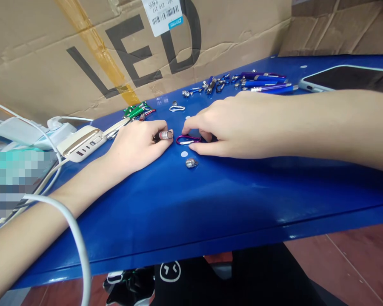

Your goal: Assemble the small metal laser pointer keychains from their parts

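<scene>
My left hand (pixel 137 142) is closed around a small dark-red tube (pixel 165 135) with a silver threaded end, like a mini flashlight body; most of it is hidden by the fingers. Thumb and index finger of my right hand (pixel 217 125) pinch around a purple carabiner (pixel 188 139) lying on the blue table (pixel 210 199). A small silver metal piece (pixel 190 162) rests just in front of the carabiner. Behind it lies a silver carabiner (pixel 177 109) beside a small round metal part (pixel 174 103).
Blue and purple tubes (pixel 263 83) and small metal parts lie at the back right, near a phone (pixel 347 78). Green pieces (pixel 136 110) lie behind my left hand. A white power strip (pixel 81 142) and a cable (pixel 73 225) occupy the left. A cardboard box (pixel 83 25) walls the back.
</scene>
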`<state>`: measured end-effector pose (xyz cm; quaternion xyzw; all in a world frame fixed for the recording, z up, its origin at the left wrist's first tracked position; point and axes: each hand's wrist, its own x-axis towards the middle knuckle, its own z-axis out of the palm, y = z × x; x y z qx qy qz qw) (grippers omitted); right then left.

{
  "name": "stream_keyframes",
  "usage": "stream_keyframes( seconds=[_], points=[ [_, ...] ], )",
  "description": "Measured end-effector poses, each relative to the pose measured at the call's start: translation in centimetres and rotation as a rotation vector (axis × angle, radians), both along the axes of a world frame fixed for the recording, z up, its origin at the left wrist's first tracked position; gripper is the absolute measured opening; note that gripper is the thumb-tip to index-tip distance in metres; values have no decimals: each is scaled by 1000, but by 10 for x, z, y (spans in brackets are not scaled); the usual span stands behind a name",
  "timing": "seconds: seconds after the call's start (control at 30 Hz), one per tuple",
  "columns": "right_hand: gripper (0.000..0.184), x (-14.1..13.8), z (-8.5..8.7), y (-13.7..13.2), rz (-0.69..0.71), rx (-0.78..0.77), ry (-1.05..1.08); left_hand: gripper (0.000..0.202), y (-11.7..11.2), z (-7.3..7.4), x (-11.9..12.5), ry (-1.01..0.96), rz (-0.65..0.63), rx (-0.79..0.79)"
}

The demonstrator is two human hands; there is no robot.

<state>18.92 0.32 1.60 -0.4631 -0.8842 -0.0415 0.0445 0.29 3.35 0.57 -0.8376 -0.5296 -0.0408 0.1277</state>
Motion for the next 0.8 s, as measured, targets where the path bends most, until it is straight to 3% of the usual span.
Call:
stream_keyframes(
  seconds=[0.2, 0.33, 0.63, 0.8],
  points=[
    [54, -5, 1, -3, -102, 2, -31, 21, 1, -1, 1, -73, -42, -17],
    [44, -8, 0, -1, -174, 8, -75, 21, 1, -1, 1, -24, -60, 0],
    [44, -3, 11, -18, -43, -11, -234, 27, 2, -3, -1, 29, -36, 60],
    [35, -3, -4, 3, -4, -46, -105, 28, 2, -3, -1, 36, -22, 67]
  ],
)
